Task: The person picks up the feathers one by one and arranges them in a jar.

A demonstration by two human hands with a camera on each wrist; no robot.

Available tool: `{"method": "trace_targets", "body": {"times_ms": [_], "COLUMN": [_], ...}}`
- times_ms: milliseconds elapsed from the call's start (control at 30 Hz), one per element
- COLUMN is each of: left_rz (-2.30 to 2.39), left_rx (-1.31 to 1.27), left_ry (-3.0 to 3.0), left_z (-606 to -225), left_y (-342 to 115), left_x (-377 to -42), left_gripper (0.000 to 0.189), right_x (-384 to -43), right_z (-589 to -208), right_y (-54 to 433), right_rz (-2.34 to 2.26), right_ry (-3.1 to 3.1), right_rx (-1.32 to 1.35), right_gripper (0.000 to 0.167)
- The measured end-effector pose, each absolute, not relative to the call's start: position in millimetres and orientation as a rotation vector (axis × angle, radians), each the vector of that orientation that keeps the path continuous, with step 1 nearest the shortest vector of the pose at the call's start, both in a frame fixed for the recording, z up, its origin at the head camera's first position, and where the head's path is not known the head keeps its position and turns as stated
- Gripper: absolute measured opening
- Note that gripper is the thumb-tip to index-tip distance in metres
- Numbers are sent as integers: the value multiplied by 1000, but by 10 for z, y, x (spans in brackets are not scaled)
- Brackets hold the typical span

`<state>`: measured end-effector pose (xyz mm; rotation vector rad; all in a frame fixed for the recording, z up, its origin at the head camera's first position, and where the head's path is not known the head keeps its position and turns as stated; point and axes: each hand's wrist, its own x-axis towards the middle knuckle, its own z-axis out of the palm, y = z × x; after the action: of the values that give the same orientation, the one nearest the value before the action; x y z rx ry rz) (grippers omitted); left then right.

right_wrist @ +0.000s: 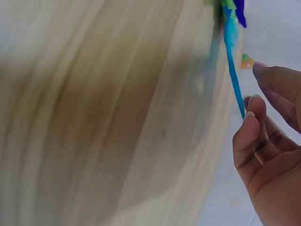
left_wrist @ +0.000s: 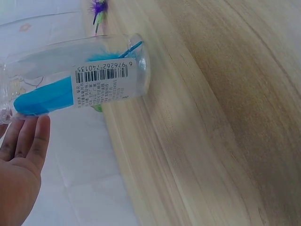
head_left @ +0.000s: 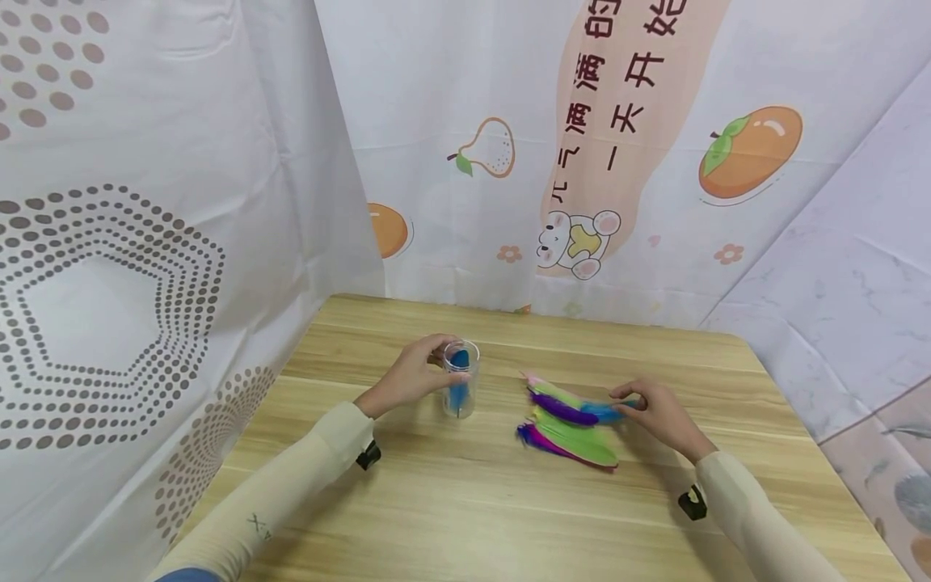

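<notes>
Grips clear jar containing blue feather in left hand; pinches light-blue feather in right hand, just beside purple feather and green feathers between both grips.

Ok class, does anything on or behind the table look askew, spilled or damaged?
Nothing looks spilled or damaged: the jar stands upright beside the feathers. The curtain behind looks odd, though: its cartoon animal lies sideways, as if hung turned.

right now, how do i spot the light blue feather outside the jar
On the wooden table, find the feather pile right of the clear jar. The light blue feather runs from the pile's right edge to the right hand, its colour unlike its green and purple neighbours.
</notes>
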<state>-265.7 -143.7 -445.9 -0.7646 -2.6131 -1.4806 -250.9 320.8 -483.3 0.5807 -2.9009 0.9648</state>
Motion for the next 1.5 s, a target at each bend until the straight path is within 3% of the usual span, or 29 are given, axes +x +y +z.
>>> {"method": "trace_targets", "body": {"times_ms": [400, 1167, 1500], "left_rz": [-1465, -1469, -1454], "left_rx": [-775, -759, -774], "left_ry": [-2646, -2664, -2629], "left_z": [-4469, -4472, -4453], "left_y": [-1435, -1427, -1455], "left_x": [-2649, -2645, -2651], "left_gripper": [63, 63, 64], "right_x": [-2386, -2360, -2385], "right_z": [-4999, -5063, -4961], "right_y": [3274, 3287, 3299], "right_rz": [886, 848, 900], "right_ry": [-2933, -3025, -3041], "right_rx": [459, 422, 404], "right_gripper": [35, 4, 5]}}
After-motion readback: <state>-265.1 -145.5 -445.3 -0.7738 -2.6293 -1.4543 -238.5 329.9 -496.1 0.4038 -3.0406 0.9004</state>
